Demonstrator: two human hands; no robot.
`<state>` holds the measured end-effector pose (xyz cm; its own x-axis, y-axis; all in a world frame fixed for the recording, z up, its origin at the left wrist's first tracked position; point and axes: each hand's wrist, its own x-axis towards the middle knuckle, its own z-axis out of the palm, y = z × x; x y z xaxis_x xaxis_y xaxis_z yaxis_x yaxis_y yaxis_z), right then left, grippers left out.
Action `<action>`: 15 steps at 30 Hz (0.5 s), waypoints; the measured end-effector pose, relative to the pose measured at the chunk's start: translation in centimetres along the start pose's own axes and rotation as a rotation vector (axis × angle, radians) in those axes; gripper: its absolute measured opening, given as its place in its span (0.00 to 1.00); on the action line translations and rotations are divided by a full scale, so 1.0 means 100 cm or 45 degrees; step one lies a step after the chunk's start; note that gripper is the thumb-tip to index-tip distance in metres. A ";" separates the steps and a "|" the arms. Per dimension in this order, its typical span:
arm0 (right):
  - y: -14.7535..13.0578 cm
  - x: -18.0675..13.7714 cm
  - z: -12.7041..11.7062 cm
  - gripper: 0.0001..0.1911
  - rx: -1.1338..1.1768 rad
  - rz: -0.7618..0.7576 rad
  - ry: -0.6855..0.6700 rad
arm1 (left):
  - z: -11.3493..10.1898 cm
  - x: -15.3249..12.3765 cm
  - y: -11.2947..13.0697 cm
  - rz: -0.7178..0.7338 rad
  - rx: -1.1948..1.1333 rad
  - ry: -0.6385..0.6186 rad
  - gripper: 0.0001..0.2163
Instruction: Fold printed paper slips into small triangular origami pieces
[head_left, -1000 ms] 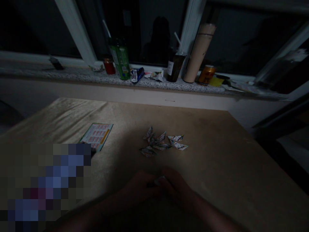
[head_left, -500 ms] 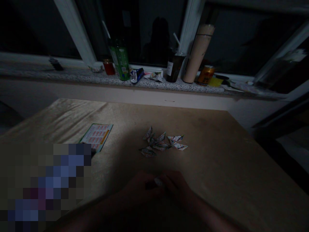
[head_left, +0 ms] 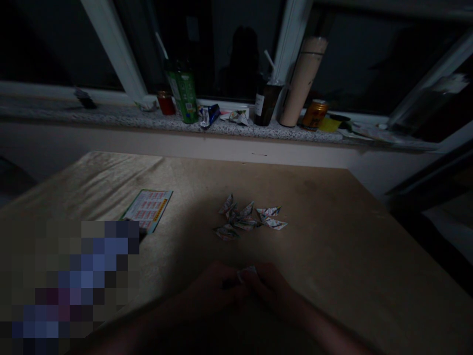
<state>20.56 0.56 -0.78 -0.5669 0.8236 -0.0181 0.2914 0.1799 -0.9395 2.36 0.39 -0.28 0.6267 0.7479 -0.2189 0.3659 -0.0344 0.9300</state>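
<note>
Close to the near side of the table, my left hand and my right hand meet, both with fingers closed. Between their fingertips is a small piece of folded paper, pale and mostly covered by the fingers. Beyond the hands lies a loose group of several folded paper pieces, printed in colour and pointed at the ends. Two more of these pieces sit at the group's right side. Deep shadow blurs the details of the fingers.
A printed card lies on the cloth-covered table to the left, beside a pixelated area. Along the granite windowsill stand a green bottle, a dark cup with a straw, a tall pinkish flask and an orange can.
More of the pale folded paper shows between my fingertips, and my right fingers have shifted slightly over it. The pieces on the table lie as before.
</note>
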 end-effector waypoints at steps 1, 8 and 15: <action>0.000 0.000 0.000 0.22 0.019 -0.008 -0.007 | 0.000 0.000 0.001 -0.009 0.007 0.008 0.15; -0.001 -0.001 0.001 0.21 0.048 0.010 -0.035 | 0.000 -0.002 0.001 -0.038 -0.076 -0.066 0.14; -0.005 -0.002 0.002 0.24 0.127 0.013 -0.004 | -0.002 -0.001 0.001 0.013 -0.140 -0.066 0.16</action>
<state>20.37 0.18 -0.42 -0.5665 0.8235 -0.0289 0.2190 0.1167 -0.9687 2.15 0.45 -0.11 0.6657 0.7126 -0.2216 0.2837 0.0331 0.9584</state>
